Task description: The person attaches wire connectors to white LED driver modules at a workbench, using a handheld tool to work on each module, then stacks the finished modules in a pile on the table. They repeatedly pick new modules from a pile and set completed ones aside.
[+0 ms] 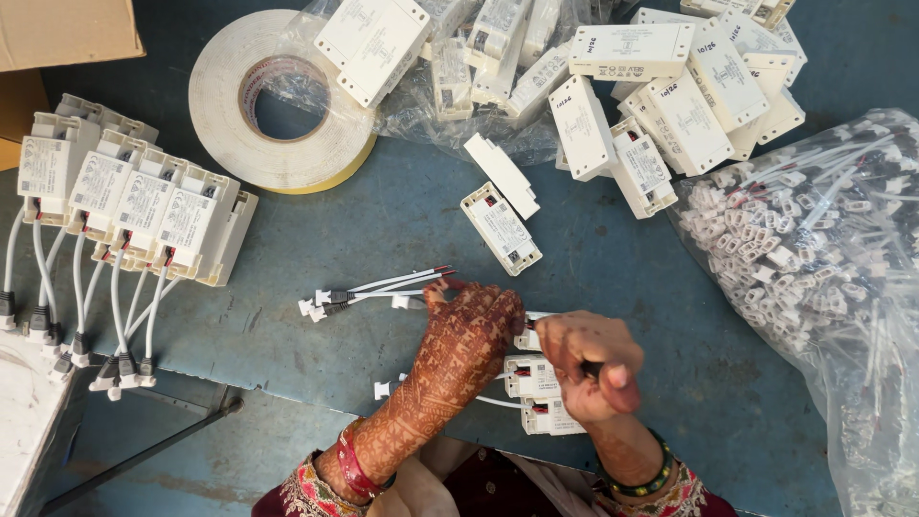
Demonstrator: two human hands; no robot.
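Step in hand looks like wiring white driver boxes (541,388) at the near table edge: left hand (469,340) lies fingers-spread, flat on the boxes, gripping nothing I can see; right hand (589,364) is closed around a dark tool (mostly hidden). Next move probably needs a lead from the loose white leads (373,290) just left. Finished row (144,206), white-labelled, far left; tape roll (278,101) behind; clear bag of connectors (814,239) right.
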